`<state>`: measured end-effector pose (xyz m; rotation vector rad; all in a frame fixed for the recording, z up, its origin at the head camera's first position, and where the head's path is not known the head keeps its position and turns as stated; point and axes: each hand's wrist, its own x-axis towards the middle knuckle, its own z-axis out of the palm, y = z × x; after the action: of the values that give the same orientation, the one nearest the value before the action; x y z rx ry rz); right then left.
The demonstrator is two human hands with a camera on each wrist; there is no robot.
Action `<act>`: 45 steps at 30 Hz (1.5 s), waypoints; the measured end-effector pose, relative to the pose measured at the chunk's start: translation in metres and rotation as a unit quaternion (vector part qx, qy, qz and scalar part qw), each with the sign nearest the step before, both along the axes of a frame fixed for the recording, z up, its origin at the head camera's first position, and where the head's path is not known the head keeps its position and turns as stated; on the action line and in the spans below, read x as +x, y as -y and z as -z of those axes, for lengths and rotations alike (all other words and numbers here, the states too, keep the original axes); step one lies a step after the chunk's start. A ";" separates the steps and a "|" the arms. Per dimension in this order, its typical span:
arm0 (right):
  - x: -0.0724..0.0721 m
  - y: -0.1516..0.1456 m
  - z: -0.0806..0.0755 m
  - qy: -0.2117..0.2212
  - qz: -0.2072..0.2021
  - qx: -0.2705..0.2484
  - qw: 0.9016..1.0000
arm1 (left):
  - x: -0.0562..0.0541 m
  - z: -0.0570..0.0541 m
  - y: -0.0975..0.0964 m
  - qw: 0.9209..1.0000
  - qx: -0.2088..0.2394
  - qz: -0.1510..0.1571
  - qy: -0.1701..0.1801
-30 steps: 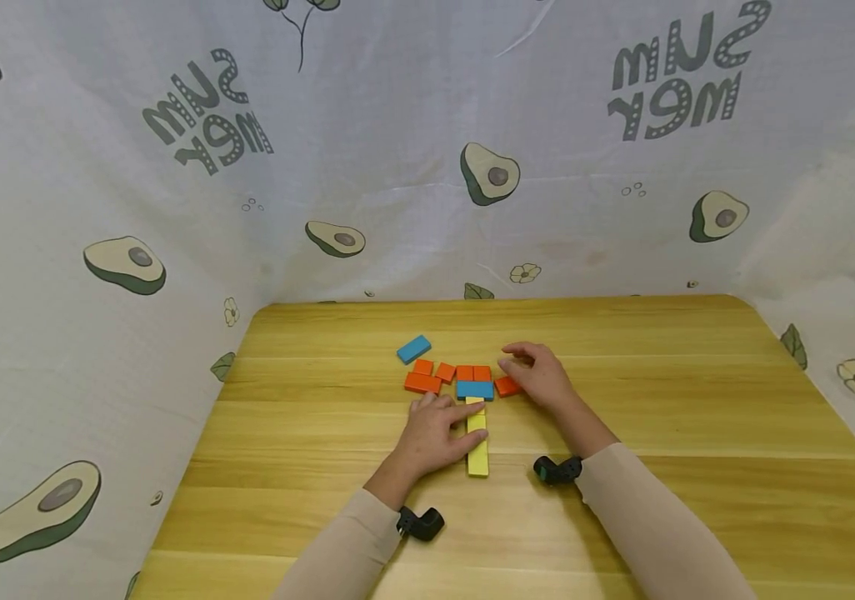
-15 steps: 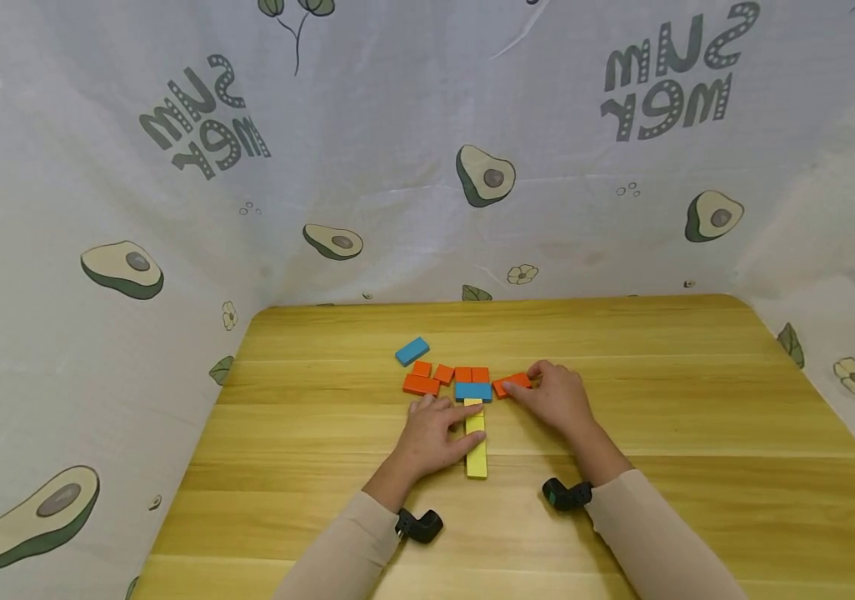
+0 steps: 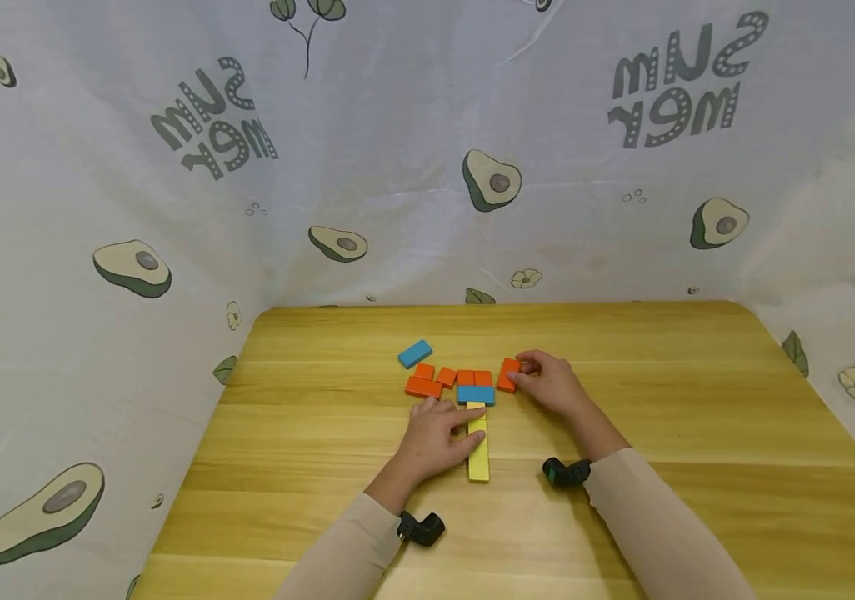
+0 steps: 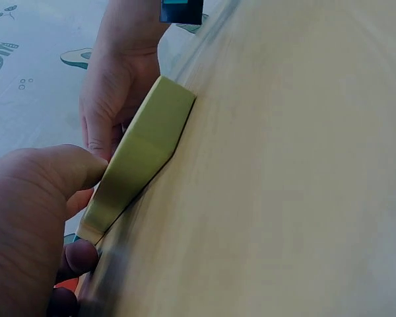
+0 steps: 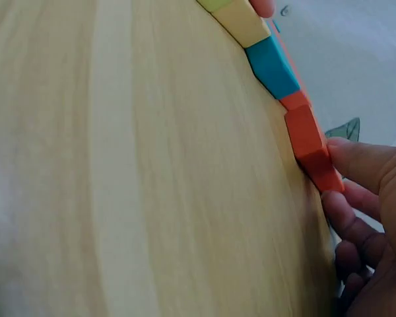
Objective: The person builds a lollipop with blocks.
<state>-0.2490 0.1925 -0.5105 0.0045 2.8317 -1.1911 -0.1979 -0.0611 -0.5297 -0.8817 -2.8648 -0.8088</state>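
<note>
My right hand (image 3: 553, 385) pinches a red-orange rectangular block (image 3: 507, 375) between thumb and fingers, right of the small row. In the right wrist view, the thumb lies on its upper face and a fingertip meets its end. My left hand (image 3: 431, 437) rests its extended index finger and thumb on a column of yellow blocks (image 3: 478, 467). A blue rectangular block (image 3: 476, 396) lies across the column's far end, with two red-orange square blocks (image 3: 466, 378) side by side behind it. In the left wrist view, the thumb touches the yellow column's top (image 4: 135, 152).
Left of the row lie a red-orange rectangular block (image 3: 423, 387) and two red-orange squares (image 3: 447, 377). Farther back sits another blue block (image 3: 416, 354), set at an angle. The wooden table (image 3: 307, 400) meets a white avocado-print cloth (image 3: 397, 200) at its back and sides.
My right hand has taken hold of the red-orange block and turned it from lying crosswise to pointing away, beside the row's right end. The left hand has stayed on the yellow blocks.
</note>
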 end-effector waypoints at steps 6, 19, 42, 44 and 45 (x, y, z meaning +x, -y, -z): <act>-0.004 0.001 0.000 -0.012 -0.025 0.018 0.999 | 0.001 -0.001 -0.001 1.000 0.000 0.001 0.004; -0.015 0.004 0.000 -0.004 -0.038 0.047 0.998 | -0.003 0.003 0.001 1.000 -0.002 0.003 -0.008; -0.008 0.008 0.007 -0.029 -0.019 0.078 0.996 | -0.001 0.004 0.002 1.000 0.003 0.007 -0.016; -0.006 0.010 0.007 -0.030 -0.011 0.084 0.996 | -0.001 0.005 0.002 1.000 0.003 0.008 -0.016; -0.005 0.010 0.007 -0.032 -0.009 0.088 0.996 | -0.002 0.005 0.002 1.000 0.004 0.008 -0.015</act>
<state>-0.2538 0.1823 -0.5175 -0.0496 2.9761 -0.9515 -0.1994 -0.0628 -0.5347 -0.9087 -2.8312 -0.8016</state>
